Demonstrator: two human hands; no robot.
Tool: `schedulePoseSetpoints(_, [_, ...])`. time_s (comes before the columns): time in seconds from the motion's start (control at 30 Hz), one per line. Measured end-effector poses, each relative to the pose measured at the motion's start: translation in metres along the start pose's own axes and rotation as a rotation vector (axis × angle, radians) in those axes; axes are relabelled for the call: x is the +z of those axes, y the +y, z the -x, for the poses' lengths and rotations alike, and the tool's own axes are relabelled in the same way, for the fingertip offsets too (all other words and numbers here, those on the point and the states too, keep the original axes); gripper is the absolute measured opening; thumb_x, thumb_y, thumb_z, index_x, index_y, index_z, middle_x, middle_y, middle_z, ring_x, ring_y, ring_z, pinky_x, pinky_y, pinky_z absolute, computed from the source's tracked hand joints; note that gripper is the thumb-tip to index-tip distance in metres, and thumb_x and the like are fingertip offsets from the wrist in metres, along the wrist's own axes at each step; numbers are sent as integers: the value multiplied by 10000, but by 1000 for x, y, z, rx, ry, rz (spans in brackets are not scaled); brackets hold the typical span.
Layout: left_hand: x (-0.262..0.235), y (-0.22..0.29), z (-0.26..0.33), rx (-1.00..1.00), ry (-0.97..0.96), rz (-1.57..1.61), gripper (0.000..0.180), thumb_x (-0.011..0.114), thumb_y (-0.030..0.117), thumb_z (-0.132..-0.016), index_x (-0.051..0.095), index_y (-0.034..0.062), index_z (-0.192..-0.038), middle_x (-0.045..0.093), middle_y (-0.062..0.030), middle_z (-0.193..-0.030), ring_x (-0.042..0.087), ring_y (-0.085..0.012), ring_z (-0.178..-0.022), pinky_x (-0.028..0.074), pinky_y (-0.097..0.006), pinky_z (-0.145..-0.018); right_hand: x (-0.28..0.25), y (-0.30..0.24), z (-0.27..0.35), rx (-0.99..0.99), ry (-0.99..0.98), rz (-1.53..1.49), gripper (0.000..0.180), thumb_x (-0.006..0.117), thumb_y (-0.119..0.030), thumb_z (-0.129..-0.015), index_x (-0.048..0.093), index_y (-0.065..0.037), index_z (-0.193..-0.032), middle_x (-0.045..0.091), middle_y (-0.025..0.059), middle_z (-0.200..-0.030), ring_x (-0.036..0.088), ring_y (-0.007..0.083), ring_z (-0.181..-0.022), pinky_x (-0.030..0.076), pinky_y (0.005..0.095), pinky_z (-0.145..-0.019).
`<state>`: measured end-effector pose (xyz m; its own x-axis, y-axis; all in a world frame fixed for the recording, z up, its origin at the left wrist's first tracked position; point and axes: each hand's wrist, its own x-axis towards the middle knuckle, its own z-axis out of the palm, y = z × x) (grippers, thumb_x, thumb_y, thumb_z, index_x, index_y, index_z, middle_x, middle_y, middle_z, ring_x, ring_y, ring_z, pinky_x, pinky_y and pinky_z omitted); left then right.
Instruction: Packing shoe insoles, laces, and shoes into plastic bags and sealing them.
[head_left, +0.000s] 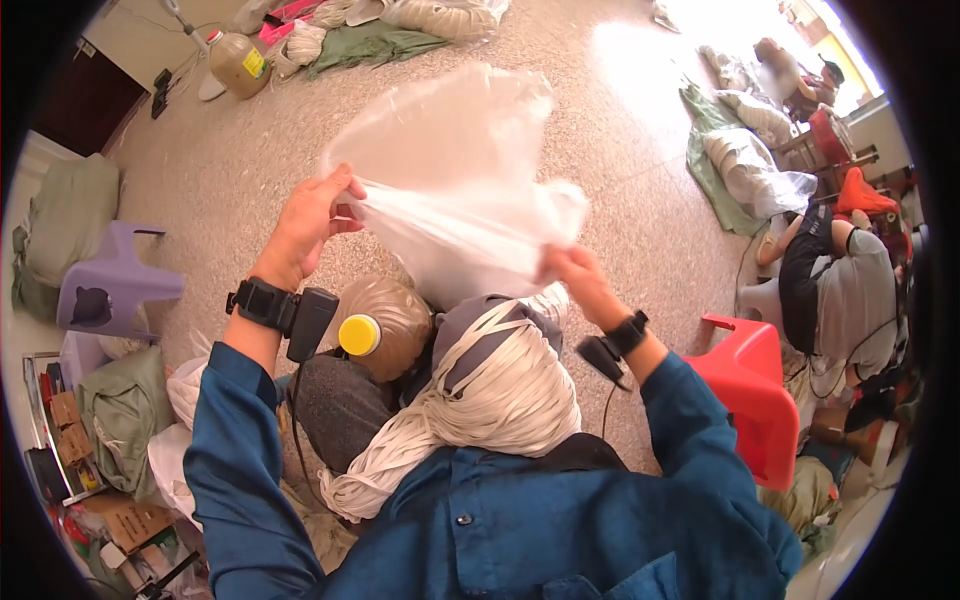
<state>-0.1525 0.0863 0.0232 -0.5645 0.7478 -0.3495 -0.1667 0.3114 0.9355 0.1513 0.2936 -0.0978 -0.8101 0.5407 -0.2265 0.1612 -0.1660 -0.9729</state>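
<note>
Stretching above the floor (640,190), a translucent plastic bag (440,140) hangs beyond cream cords (515,390) draped over the right knee (456,345) and a yellow-capped jug (390,305). The left hand (315,220) pinches the bag's left edge; the right hand's (585,280) fingers grip its near right edge.

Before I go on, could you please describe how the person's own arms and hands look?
Dark blue, smooth fabric sleeves end short of both wrists. The left hand and right hand are bare. Each wrist carries a black strap and a black box-shaped device with a thin dark cable.
</note>
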Motion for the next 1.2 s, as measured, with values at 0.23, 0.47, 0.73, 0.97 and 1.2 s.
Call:
schedulePoseSetpoints(0.23, [-15, 36, -29, 191, 59, 144, 294, 467, 319, -1022, 552, 98, -848, 670, -91, -961, 675, -196, -850, 565, -369, -780, -14, -95, -29, -112, 215, -330, 373, 463, -284, -1034, 554, -62, -748, 585, 55, -713, 584, 159, -717, 476, 291, -710])
schedulePoseSetpoints(0.47, [-51, 75, -34, 476, 174, 150, 267, 433, 211, -1016, 516, 64, -809, 667, -137, -988, 681, -246, -907, 563, -394, -854, 19, -177, -51, -345, 11, -177, 390, 481, -293, -1022, 537, -48, -724, 549, 46, -682, 508, 145, -659, 428, 287, -680])
schedulePoseSetpoints(0.73, [-136, 93, 61, 635, 384, 144, 263, 452, 185, -1011, 511, 62, -786, 665, -146, -977, 681, -266, -900, 551, -405, -870, 93, -230, -95, -426, -320, -217, 423, 499, -311, -1002, 531, -43, -676, 607, 59, -724, 527, 149, -704, 414, 262, -731])
schedulePoseSetpoints(0.97, [-139, 60, 180, 614, 500, -43, 267, 463, 204, -1030, 563, 62, -827, 666, -84, -987, 666, -220, -952, 504, -359, -916, 155, -228, -97, -473, -432, -46, 343, 478, -279, -1020, 535, -46, -775, 554, 37, -767, 520, 144, -768, 420, 301, -788])
schedulePoseSetpoints(1.2, [-165, 5, 232, 579, 703, 39, 258, 501, 186, -998, 580, 58, -788, 672, -64, -905, 640, -152, -873, 514, -296, -828, 196, -173, -102, -354, -326, 65, 366, 527, -352, -974, 624, -64, -770, 676, 62, -801, 569, 133, -775, 407, 292, -775])
